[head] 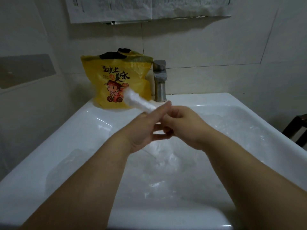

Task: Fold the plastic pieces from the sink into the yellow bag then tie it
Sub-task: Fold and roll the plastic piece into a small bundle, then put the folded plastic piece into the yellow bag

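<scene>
Holding the fold tight is what matters at this step, judging by how things lie. The white sink (207, 99) fills most of the view. The yellow bag (116, 77) stands upright on its back left rim, just beside the tap (160, 80), with its mouth at the top. More clear plastic pieces (166, 160) lie crumpled in the basin, so the task looks far from done.

Above the basin both hands meet on one rolled piece (137, 101), whose free end points toward the bag. The left hand (146, 128) lays its forefinger along the roll and appears to pinch it, though its thumb is hidden and the picture is blurred. The right hand (184, 125) has its fingers curled round the near end.

The person would do well to keep the grip pressed close so the roll does not spring open. It should then go in from above through the bag's mouth, with one hand free to steady the bag, which looks light and could tip off the rim.
</scene>
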A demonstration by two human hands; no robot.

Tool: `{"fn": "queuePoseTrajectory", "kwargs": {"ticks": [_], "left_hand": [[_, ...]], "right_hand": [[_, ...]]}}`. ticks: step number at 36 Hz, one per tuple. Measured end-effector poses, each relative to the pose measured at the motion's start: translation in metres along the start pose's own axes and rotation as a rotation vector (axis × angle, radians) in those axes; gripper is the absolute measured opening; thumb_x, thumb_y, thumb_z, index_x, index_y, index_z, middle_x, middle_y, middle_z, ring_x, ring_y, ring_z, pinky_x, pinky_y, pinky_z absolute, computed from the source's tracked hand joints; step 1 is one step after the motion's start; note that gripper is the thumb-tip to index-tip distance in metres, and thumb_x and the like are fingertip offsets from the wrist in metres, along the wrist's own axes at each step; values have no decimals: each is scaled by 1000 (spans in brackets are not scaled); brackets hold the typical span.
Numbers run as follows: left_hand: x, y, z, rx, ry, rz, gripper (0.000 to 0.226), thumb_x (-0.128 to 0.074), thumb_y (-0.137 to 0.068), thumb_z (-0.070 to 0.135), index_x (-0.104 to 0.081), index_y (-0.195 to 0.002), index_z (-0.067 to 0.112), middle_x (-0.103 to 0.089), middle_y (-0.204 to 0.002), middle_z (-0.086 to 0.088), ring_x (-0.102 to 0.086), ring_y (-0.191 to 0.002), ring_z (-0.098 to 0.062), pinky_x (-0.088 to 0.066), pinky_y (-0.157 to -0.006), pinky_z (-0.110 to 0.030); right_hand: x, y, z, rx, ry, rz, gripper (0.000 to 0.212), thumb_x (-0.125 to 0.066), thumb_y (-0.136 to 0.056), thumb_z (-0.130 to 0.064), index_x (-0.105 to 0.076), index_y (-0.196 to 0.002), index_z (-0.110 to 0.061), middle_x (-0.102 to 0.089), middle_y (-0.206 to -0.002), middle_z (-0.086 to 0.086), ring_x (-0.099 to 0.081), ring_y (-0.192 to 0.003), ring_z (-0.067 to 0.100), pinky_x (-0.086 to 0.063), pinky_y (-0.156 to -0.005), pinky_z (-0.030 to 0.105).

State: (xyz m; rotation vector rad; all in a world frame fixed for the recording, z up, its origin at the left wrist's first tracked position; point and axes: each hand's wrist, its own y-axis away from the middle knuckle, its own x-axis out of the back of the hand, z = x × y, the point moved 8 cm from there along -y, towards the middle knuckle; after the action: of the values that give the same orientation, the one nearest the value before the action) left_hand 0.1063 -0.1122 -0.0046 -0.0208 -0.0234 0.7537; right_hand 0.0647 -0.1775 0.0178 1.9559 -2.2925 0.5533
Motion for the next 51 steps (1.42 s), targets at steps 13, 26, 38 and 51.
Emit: {"fn": "queuePoseTrajectory", "kwargs": {"ticks": [13, 26, 38, 51], "left_hand": [[38, -2, 14, -113, 90, 378, 46, -45, -98, 45, -75, -70, 22, -71, -76, 2, -67, -73, -8, -52, -69, -27], [55, 5, 18, -202, 136, 467, 18, -65, -84, 27, -63, -80, 9, -63, -54, 2, -60, -50, -3, -49, -48, -13], [62, 8, 14, -172, 138, 530, 9, -63, -91, 17, -65, -84, 12, -66, -66, 2, -64, -56, -2, -52, -55, -13], [63, 8, 14, -197, 175, 512, 16, -55, -95, 7, -66, -84, 11, -65, -73, -2, -66, -62, -3, -53, -60, -13]], "right_hand": [[4, -3, 10, -128, -35, -90, 21, -56, -96, -25, -65, -84, -10, -49, -65, 1, -48, -54, 9, -47, -55, 21], [23, -6, 22, -183, -62, -45, 21, -58, -94, -24, -68, -92, -5, -49, -67, 3, -48, -57, 12, -47, -56, 20], [33, -10, 26, -155, -42, 41, 21, -58, -94, -25, -67, -95, -6, -58, -69, 3, -53, -57, 10, -50, -55, 20], [46, -10, 26, -111, -48, 191, 17, -60, -92, -26, -66, -82, -13, -58, -72, 6, -55, -65, 15, -56, -63, 25]]}}
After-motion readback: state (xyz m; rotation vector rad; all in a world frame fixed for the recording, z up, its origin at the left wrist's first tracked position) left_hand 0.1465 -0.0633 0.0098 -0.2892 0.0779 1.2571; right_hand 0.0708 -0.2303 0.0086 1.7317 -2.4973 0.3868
